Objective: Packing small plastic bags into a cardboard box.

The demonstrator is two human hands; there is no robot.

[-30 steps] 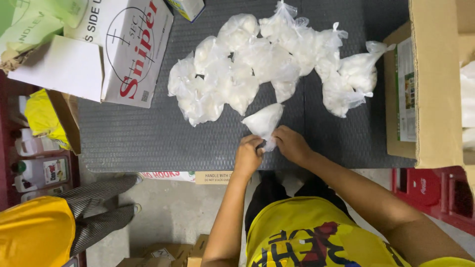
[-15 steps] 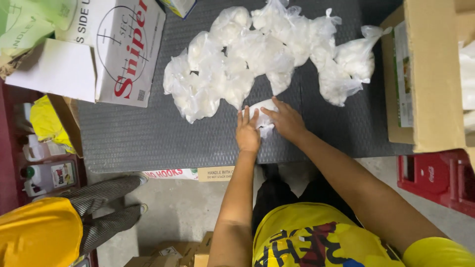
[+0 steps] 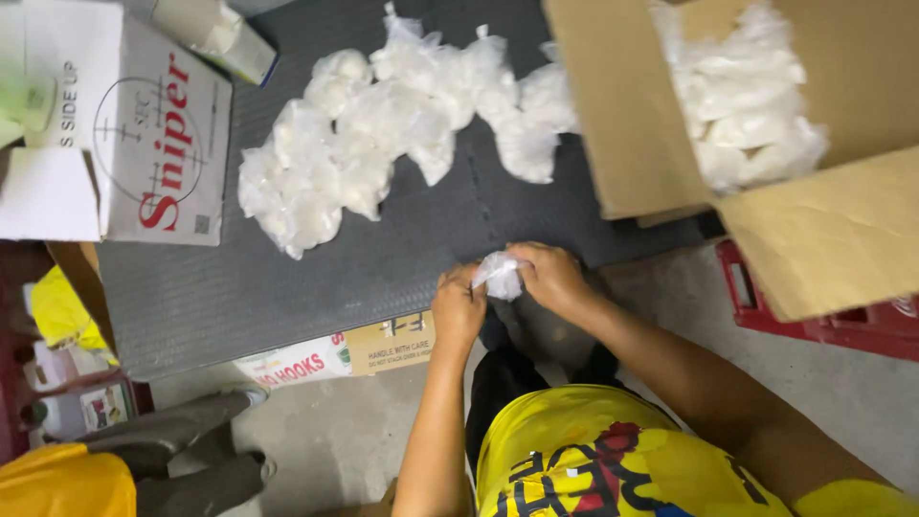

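We hold the small clear plastic bag point(image 3: 499, 276) pinched between our left hand point(image 3: 459, 308) and right hand point(image 3: 550, 278) at the near edge of the dark mat point(image 3: 287, 297), best gripped firmly while twisting its neck.

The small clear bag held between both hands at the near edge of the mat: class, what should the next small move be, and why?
Probably finish closing its neck. Both the left hand and right hand pinch the small clear bag, which looks bunched up. The bags in the pile on the dark mat and in the open cardboard box look closed already.
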